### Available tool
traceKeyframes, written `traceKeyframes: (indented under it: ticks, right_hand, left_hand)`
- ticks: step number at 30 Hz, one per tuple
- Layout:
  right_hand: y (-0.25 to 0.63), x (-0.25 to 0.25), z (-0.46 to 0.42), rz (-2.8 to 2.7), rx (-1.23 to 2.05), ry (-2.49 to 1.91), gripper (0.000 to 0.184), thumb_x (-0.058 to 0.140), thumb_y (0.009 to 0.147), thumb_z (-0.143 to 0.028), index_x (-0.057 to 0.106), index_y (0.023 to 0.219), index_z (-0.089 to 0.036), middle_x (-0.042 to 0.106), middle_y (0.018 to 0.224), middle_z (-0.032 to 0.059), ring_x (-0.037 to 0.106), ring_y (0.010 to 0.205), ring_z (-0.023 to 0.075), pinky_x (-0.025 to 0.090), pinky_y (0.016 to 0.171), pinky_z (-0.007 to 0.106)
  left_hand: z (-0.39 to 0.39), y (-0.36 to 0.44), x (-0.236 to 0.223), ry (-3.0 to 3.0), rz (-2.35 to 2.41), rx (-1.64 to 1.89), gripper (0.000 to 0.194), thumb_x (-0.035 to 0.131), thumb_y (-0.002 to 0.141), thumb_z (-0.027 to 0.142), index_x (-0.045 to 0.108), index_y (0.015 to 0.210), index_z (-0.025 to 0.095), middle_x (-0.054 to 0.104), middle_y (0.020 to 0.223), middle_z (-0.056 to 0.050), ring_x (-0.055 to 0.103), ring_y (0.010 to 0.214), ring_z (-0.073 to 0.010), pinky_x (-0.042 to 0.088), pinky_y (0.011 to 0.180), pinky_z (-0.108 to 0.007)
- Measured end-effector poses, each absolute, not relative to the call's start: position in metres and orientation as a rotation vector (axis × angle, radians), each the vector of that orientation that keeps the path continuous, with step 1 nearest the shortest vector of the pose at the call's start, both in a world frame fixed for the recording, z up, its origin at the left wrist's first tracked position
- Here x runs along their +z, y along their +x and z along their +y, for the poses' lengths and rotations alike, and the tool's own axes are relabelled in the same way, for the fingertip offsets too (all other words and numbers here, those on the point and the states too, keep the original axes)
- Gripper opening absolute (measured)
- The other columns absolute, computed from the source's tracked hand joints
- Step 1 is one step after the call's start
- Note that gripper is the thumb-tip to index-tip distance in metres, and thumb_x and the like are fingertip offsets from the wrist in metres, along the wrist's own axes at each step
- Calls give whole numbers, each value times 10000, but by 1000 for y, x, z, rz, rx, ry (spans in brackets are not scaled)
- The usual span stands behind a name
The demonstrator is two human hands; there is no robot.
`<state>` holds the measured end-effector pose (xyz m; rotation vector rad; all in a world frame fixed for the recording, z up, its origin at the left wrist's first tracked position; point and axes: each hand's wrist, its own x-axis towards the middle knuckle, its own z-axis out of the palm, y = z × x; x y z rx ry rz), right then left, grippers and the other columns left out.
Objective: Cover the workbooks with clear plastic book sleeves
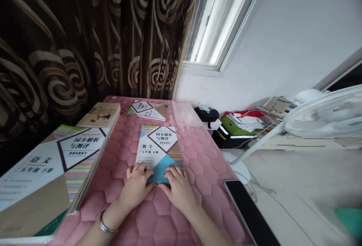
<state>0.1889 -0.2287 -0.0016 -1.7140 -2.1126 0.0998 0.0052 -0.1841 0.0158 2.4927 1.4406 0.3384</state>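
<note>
The lower part of the mathematics book (162,151) is touched by the left hand (137,183) and right hand (179,188). Whether it is gripped cannot be told.

Open pink tabletop (202,174) right of workbook (158,151), book stack (36,185) blocking left

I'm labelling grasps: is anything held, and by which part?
Left hand and right hand touch the math workbook at its near end; whether they grip cannot be told.
</note>
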Motion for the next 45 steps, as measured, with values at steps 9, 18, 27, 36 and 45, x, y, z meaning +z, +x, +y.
traceKeyframes:
  ticks: [9, 18, 27, 36, 45]
  right_hand:
    - [261, -4, -243, -2090, 231, -1631, 153, 610, 860, -237, 672, 996, -267, 643, 1230, 32, 540, 1165, 231, 481, 921, 386]
    - [238, 15, -131, -2249, 60, -1747, 178, 474, 938, -206, 649, 964, -209, 642, 1127, 65, 567, 1070, 207, 429, 933, 373]
    - [249, 26, -13, -2217, 95, -2100, 408, 412, 954, -261, 510, 1343, -184, 486, 1432, 122, 417, 1322, 253, 330, 1052, 419]
    - [265, 20, -57, -2088, -56, -2321, 442, 422, 953, -359, 571, 1266, -86, 563, 1292, 245, 488, 1232, 366, 373, 961, 477]
    - [272, 9, -138, -1932, -176, -2461, 466, 396, 960, -410, 591, 1211, -68, 626, 1136, 252, 639, 982, 339, 472, 770, 395]
  left_hand:
    - [-173, -38, 18, 2137, 1714, 228, 355, 614, 818, 396, 661, 1153, 289, 585, 1167, -101, 569, 1091, -287, 439, 911, -445]
    - [-171, -19, 16, 2169, 1801, 148, 424, 418, 897, 110, 567, 1257, 275, 676, 1131, -96, 665, 1015, -219, 487, 835, -325]
    - [-171, -16, 17, 2108, 1863, 118, 480, 406, 870, 63, 584, 1240, 312, 684, 1100, -80, 661, 1005, -230, 457, 885, -410]
    - [-107, -28, 27, 2064, 2333, 406, 398, 355, 881, 91, 632, 1155, 172, 562, 1124, -182, 630, 917, -261, 485, 771, -364]
    - [-126, -14, 11, 2001, 2210, 445, 450, 424, 891, 161, 403, 1323, 41, 569, 1085, -214, 658, 887, -254, 507, 750, -355]
